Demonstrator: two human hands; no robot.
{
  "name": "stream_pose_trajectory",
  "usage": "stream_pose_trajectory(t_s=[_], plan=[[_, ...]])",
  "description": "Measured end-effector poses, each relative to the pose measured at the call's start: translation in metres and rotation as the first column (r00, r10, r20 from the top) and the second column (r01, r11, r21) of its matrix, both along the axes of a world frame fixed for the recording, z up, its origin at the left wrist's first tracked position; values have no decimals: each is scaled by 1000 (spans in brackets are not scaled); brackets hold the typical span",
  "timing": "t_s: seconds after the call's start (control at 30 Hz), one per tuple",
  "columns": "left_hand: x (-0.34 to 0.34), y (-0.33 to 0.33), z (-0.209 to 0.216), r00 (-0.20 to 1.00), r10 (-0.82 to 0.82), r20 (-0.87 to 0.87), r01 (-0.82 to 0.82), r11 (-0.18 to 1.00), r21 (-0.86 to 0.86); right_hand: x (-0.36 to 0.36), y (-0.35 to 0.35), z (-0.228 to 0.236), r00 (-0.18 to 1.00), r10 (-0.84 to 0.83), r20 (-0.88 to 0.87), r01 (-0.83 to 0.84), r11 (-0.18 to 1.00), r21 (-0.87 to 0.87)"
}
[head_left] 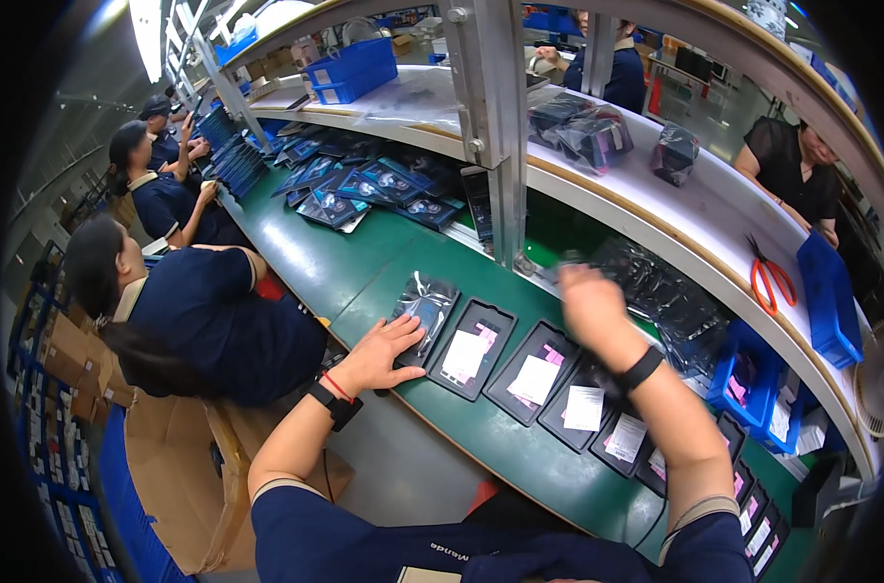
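My left hand (pixel 379 352) lies with fingers spread. Its fingertips rest on a tray under a glossy clear plastic cover (pixel 430 297) on the green bench. Right of it is an open black tray (pixel 473 348) with a white paper slip and pink pieces. Another black tray (pixel 532 373) with a similar slip lies beyond that. My right hand (pixel 594 309), blurred by motion, hovers over the far side of the row. Its fingers look curled together, with a small greyish blur at their tips that I cannot make out.
Clear plastic covers (pixel 670 301) lie heaped at the bench's far edge. More trays run to the right, near a blue bin (pixel 748 384). Dark flat packages (pixel 383 185) pile up at left. A metal post (pixel 495 146) carries a shelf with orange-handled scissors (pixel 770 282). Co-workers sit left.
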State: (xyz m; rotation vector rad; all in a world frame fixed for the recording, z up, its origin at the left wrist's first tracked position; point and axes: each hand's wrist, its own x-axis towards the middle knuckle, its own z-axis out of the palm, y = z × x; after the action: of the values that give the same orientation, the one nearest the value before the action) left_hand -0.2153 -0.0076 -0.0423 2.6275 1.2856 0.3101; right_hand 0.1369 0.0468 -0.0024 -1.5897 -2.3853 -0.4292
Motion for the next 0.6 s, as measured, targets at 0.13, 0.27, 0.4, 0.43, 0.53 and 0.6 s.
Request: stream_pose_trajectory(t_s=[0.13, 0.27, 0.4, 0.43, 0.53, 0.6], plan=[[5, 7, 2, 996, 23, 82, -16, 996, -86, -103, -59, -41, 985, 173, 12, -171, 981, -96], [-3, 21, 13, 987, -6, 161, 39, 978, -204, -137, -86, -56, 978, 203, -51, -209, 928, -309], [40, 39, 46, 985, -64, 160, 73, 996, -54, -120, -88, -59, 938, 195, -286, -286, 903, -321], [58, 47, 58, 976, -127, 176, 128, 992, 5, -112, -82, -57, 939, 192, -284, -282, 905, -320], [123, 85, 65, 931, -289, 224, 302, 953, -23, -57, -41, -37, 700, 207, -683, -581, 721, -377], [164, 113, 54, 923, -358, 139, 367, 929, -48, -5, -14, -18, 782, 23, -623, -235, 936, -261]])
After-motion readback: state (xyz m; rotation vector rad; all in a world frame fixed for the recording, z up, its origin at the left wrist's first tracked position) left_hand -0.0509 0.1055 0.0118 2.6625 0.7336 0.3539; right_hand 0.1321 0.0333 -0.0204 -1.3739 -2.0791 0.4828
